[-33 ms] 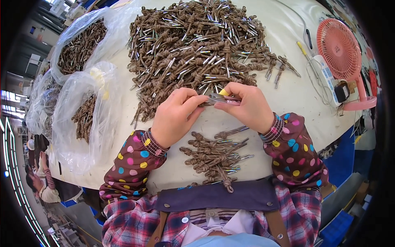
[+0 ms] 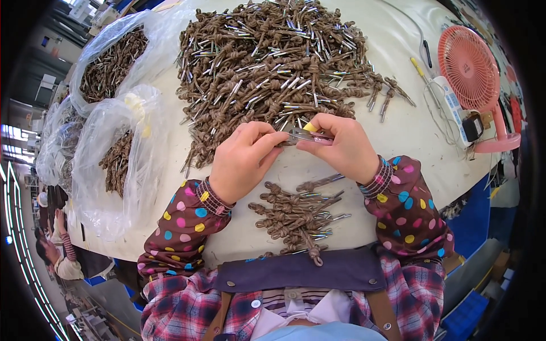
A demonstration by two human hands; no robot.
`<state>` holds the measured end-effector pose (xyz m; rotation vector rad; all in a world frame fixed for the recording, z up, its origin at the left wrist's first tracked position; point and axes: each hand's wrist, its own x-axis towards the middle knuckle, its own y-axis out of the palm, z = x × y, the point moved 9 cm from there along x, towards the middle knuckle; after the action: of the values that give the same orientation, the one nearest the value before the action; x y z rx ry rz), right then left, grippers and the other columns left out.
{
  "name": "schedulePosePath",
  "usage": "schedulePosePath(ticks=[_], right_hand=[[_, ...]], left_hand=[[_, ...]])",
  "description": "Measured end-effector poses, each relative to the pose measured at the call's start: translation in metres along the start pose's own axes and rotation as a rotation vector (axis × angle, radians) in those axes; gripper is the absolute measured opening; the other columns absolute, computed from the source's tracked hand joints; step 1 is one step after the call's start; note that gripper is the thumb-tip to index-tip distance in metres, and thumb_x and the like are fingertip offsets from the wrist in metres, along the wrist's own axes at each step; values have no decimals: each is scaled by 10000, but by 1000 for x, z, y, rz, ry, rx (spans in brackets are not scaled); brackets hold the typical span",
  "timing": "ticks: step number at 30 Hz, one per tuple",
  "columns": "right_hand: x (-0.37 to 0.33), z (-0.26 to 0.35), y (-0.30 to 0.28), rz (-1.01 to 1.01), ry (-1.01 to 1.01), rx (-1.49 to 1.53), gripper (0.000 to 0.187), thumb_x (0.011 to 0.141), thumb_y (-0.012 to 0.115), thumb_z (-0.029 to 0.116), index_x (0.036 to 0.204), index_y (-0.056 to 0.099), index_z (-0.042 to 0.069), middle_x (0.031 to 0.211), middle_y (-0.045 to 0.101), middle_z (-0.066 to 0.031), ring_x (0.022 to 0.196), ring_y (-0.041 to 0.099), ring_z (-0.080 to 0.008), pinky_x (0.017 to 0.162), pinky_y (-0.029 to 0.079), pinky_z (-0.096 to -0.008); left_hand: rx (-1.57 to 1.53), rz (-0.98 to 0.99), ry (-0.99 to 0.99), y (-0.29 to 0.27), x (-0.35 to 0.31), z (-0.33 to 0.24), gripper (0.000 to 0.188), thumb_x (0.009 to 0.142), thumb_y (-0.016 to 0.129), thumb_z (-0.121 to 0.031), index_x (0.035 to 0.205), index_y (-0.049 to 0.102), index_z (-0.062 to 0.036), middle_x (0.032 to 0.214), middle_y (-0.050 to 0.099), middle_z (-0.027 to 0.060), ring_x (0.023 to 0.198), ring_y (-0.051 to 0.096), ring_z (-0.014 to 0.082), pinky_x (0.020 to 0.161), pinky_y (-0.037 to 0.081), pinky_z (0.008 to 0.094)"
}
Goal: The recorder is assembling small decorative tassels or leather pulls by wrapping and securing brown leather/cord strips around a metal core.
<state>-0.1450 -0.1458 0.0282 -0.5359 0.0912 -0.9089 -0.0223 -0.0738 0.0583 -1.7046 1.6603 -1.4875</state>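
Head view: my landmark is the big heap of brown knotted cords (image 2: 273, 74) on the table (image 2: 415, 153). Right hand (image 2: 346, 146), at the heap's near edge, is gripping a small metal tool (image 2: 302, 136), snips by the look; can't tell if the blades are parted. Left hand (image 2: 243, 154), also at that edge but further left, has thumb and index drawn together; can't tell whether they pinch anything, fingers block it.

Key relation: tool's long axis runs roughly left-right along the heap's near edge, tip toward the left fingertips. Right hand is nearer, being on it; left fingertips are at the tip, touching or just beside, I can't say.

Smaller cord cluster (image 2: 290, 219) lies on the heap's near side, apart from it. Pink fan (image 2: 467, 67) stands right of the heap.
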Motion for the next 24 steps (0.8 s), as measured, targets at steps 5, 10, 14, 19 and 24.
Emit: schedulePosePath(ticks=[5,10,14,19,24], right_hand=[[2,-12,5,36,100,74,287,751,767,240,843,627,7,682,612,-107,586,562,-183,567,451,-301],[-1,-10,6,22,129,138,257,762,762,216,837,628,10,660,607,-80,571,540,-133,543,442,-285],[-2,-4,5,2,95,118,242,757,761,196,841,626,13,665,611,-86,566,565,-158,538,446,-282],[-5,21,-2,-67,-152,-14,164,747,728,111,847,625,33,750,625,-84,651,630,-227,556,477,-295],[-6,25,-1,-69,-287,-59,160,725,715,61,849,615,54,748,604,-61,665,629,-215,568,488,-300]], left_hand=[[108,-84,34,-9,-1,-11,265,721,745,-44,972,685,-103,944,633,41,735,610,201,635,514,305],[90,-112,54,-12,-1,-12,248,728,736,-33,966,702,-93,964,668,69,760,645,202,653,529,291],[-53,-101,-31,-7,-3,-1,206,757,710,-15,955,704,-71,942,680,91,787,661,210,678,532,279],[-510,13,-329,7,-9,29,100,847,663,-60,935,694,-27,892,705,86,749,665,122,626,513,227],[-696,89,-487,22,-18,43,115,888,630,-78,950,670,10,829,690,67,727,617,55,633,487,206]])
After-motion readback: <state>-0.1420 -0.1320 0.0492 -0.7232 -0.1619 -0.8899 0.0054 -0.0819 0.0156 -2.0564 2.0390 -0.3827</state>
